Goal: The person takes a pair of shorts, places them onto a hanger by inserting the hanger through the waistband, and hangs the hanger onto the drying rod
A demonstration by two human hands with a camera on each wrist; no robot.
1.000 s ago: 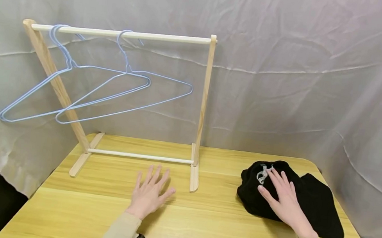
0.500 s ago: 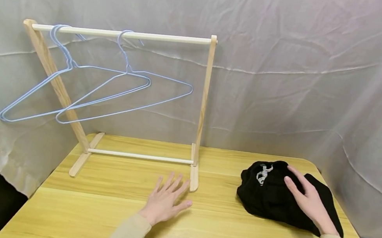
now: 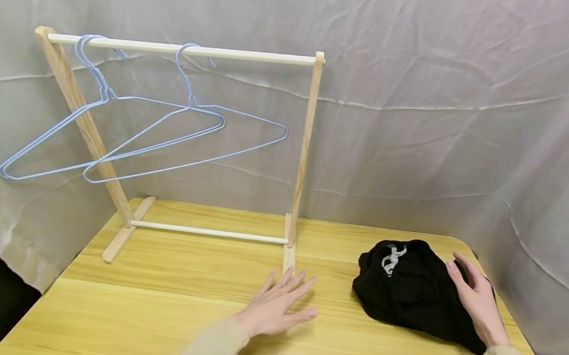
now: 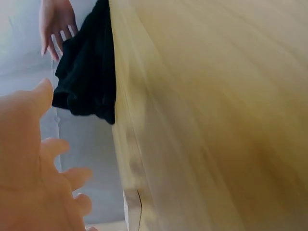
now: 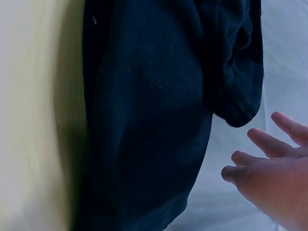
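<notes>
- Black garment [image 3: 410,294]: soft, light, limp; take hold at its bunched edge;
- your right hand [image 3: 476,302] rests flat on it, fingers relaxed; left hand [image 3: 277,308] lies spread on the table [image 3: 151,326], holding nothing.

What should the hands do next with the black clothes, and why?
Probably the right hand should close on the black garment and lift it. Its fingers lie open at the bundle's right side, gripping nothing; the left hand is flat on the table; two hangers hang bare.
</notes>
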